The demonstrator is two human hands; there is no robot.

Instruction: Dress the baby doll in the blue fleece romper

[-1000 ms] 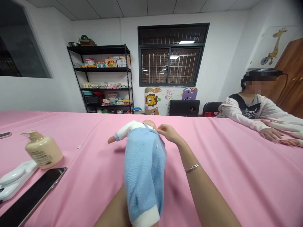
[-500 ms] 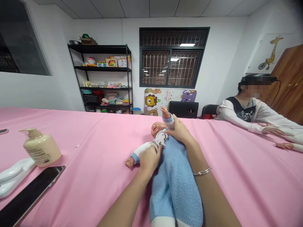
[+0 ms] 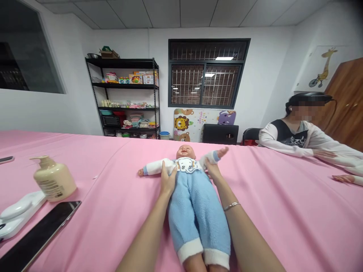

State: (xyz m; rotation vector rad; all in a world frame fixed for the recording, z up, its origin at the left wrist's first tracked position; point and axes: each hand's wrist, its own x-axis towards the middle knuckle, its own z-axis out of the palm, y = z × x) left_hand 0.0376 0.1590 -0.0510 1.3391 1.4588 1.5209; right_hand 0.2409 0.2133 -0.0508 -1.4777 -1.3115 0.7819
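I see the long table under its pink cloth (image 3: 283, 211) filling the view, and in the middle of it the baby doll in fuzzy blue trousers and a white top (image 3: 195, 204) lies on its back, head away from me, arms spread wide. A seated person in a pale long-sleeved top (image 3: 295, 139) leans on the far right edge, well apart from my work. At the left stand a cream pump bottle (image 3: 53, 179), a white plastic device (image 3: 17, 215) and a black phone lying flat (image 3: 36, 238).

My left hand (image 3: 167, 179) is curled around the doll's side under its arm; my right hand (image 3: 212, 172), silver bangle (image 3: 231, 206) on the wrist, clasps the opposite side beneath the other arm. I judge the hold sound if both palms press evenly at the ribs, keeping the body square and flat, without pinching the sleeves or letting the head roll.
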